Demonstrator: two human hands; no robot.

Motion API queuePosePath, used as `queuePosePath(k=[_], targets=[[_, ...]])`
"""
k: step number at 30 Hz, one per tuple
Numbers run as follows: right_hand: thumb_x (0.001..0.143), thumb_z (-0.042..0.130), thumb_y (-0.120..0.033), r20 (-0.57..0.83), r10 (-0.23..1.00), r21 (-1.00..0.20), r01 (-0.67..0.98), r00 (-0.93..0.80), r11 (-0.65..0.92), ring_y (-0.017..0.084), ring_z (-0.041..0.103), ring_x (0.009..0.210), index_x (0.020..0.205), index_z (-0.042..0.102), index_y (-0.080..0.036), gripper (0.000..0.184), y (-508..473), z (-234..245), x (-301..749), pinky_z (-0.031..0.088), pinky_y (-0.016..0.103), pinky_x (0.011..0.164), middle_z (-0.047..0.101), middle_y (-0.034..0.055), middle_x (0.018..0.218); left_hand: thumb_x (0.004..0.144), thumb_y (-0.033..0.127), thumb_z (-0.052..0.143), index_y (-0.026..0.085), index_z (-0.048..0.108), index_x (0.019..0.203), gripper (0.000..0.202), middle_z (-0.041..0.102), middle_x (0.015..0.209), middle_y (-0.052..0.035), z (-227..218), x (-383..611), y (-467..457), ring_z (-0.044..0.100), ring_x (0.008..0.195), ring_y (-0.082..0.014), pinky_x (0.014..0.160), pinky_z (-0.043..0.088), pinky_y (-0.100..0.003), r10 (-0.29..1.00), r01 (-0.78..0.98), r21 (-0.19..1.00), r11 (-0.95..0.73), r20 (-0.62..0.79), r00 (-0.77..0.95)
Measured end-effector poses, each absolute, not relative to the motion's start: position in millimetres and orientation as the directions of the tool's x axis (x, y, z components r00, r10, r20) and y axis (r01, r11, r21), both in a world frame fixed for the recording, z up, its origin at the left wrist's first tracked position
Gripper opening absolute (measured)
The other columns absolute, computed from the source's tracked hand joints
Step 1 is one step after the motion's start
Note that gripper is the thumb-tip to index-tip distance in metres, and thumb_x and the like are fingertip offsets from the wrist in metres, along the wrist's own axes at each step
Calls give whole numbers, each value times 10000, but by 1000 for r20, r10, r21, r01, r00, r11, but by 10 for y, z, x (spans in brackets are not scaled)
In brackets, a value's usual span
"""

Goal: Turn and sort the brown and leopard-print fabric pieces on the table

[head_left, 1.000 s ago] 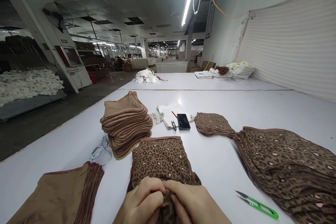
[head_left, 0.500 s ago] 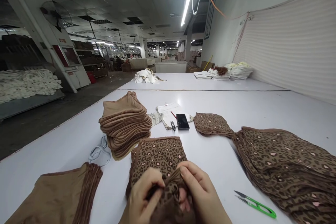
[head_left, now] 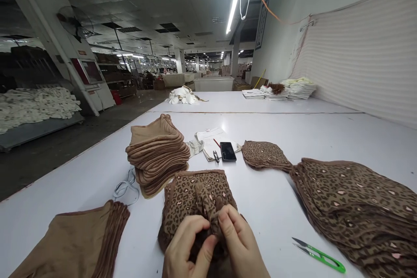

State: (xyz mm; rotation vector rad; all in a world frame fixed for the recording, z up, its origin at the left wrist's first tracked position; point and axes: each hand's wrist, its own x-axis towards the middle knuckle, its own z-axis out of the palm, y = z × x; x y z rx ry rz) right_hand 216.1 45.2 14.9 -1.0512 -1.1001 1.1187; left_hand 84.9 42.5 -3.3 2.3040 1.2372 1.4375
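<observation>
Leopard-print cloth (head_left: 184, 200); brown stacks (head_left: 158, 154) left, green snips (head_left: 319, 252) right.

Brown leopard-print cloth (head_left: 179, 195), dotted with small pink marks, lies partly bunched on a white worktop (head_left: 273, 208). Its far end is spread flat, finished with a plain brown band along the nearly straight edge, while the nearer middle rises in a crumpled ridge, a gathered fold pinched in the right-hand fingers (head_left: 226, 218). Darker folds slump along the left side; the nearest portion is largely hidden, leaving the number of layers unclear.
</observation>
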Motion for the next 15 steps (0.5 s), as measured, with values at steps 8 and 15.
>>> queuePosePath(k=[8,15], targets=[[627,759,-673,-249,954,-777,-554,-166,-299,20,182,366,589,446,-195,573,503,327,2305,143,173,343,340,-110,432,860,56,528,231,529,880,176,645,755,23,78,678,548,656,816,-171,891,446,-384,603,493,383,-781,668,436],[679,685,-728,-317,924,-692,-613,-215,-381,-13,117,310,587,468,-180,596,427,497,2455,100,132,314,337,-124,382,878,76,524,234,519,883,158,619,771,15,93,597,538,630,849,-174,874,452,-362,589,397,435,-808,594,547]])
